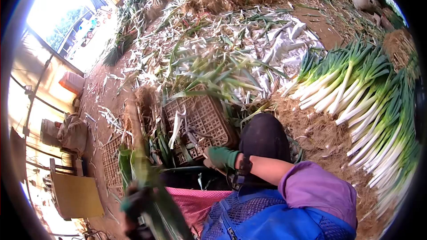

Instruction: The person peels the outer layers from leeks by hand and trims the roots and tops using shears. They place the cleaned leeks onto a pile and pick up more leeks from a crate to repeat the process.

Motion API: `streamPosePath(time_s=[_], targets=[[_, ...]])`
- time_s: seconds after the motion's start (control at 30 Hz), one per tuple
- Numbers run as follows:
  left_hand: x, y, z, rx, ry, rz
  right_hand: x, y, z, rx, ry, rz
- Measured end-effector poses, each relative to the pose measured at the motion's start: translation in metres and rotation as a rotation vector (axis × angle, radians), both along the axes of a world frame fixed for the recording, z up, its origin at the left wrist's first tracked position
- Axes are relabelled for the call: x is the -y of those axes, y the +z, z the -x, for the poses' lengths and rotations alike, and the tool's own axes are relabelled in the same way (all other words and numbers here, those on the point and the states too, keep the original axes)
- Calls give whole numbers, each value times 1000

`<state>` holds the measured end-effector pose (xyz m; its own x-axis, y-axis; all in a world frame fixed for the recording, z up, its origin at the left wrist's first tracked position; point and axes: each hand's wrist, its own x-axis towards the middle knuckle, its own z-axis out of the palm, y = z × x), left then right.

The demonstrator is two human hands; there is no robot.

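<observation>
My left hand (133, 203), in a green glove and blurred by motion, grips a leek (135, 151) at the lower left. The stalk runs up from the hand to a brown root end near the crate. My right hand (220, 156), also in a green glove with a dark wrist strap, is at the near edge of a brown plastic crate (202, 118). Its fingers are curled, and whether they hold anything is unclear. A white peeled strip lies on the crate.
A stack of cleaned leeks (356, 98) with white stems lies to the right on dry straw. Peelings and green leaves (231, 49) cover the ground ahead. A second crate (111, 164), a wooden chair (75, 191) and an orange box (72, 82) stand on the left.
</observation>
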<state>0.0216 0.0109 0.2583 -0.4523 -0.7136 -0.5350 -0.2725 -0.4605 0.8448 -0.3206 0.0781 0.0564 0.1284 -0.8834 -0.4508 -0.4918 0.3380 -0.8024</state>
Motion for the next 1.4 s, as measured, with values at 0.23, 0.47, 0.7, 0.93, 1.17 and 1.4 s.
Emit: streamPosePath(time_s=[0.23,0.47,0.7,0.93,1.17,1.4], targets=[[-6,-212,77,558,-419,408,-86,57,20,46,-82,-56],[-12,-151,157,701,-467,942,-92,56,15,-70,-159,7],[-30,-200,194,135,-571,86,-128,76,20,-382,258,273],[-31,-249,192,97,-512,-18,-149,145,106,108,521,-159],[-38,-188,216,-171,-143,-345,-71,174,154,-1124,-221,877],[-35,-199,191,-92,-213,-367,-9,-10,31,-17,-147,191]])
